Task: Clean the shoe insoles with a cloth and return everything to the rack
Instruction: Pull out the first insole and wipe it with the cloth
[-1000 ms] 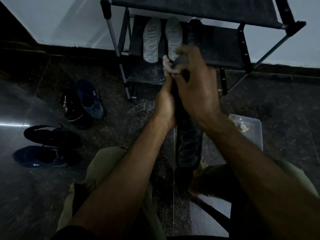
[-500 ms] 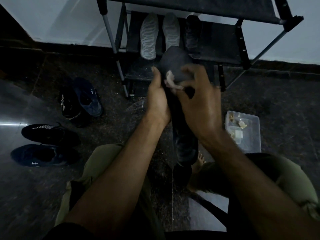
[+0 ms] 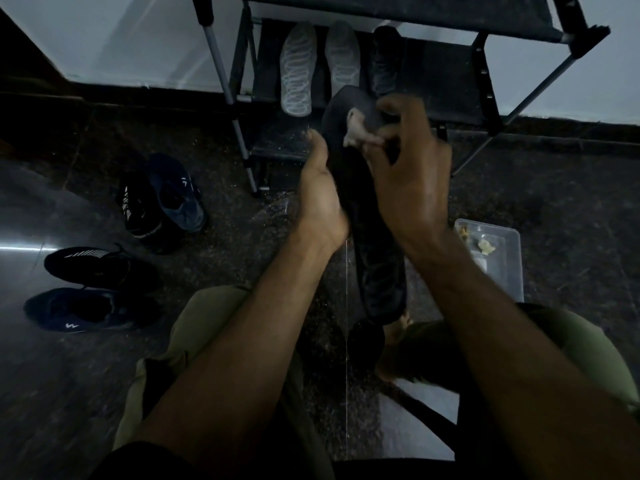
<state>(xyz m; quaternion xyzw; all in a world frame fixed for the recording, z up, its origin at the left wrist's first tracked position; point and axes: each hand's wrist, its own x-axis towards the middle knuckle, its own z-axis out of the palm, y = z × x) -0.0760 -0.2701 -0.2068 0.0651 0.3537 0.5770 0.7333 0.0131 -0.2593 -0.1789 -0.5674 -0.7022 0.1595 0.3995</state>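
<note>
The right hand [image 3: 408, 181] pinches a small pale cloth [image 3: 358, 131] in a tight grip and presses it on the top end of a long dark insole [image 3: 377, 244]. The left hand [image 3: 320, 199] holds the left edge of that insole, with its fingers curled behind it and its thumb pointing up. The insole hangs in the air between the person's knees, top end near the rack [image 3: 450, 74], bottom end down by a bare foot [image 3: 398, 327].

On the rack's lower shelf lie two pale insoles [image 3: 298, 71] side by side, and a dark insole [image 3: 384, 60] just to their right.

On the dark floor [image 3: 571, 202], near the right arm, sits a clear plastic box [image 3: 509, 251] with small pale bits inside. Off to the left are four dark shoes: one pair [image 3: 162, 199] close to the rack, and another pair [image 3: 90, 289] nearer the person. The person wears light green trousers [image 3: 194, 327].
</note>
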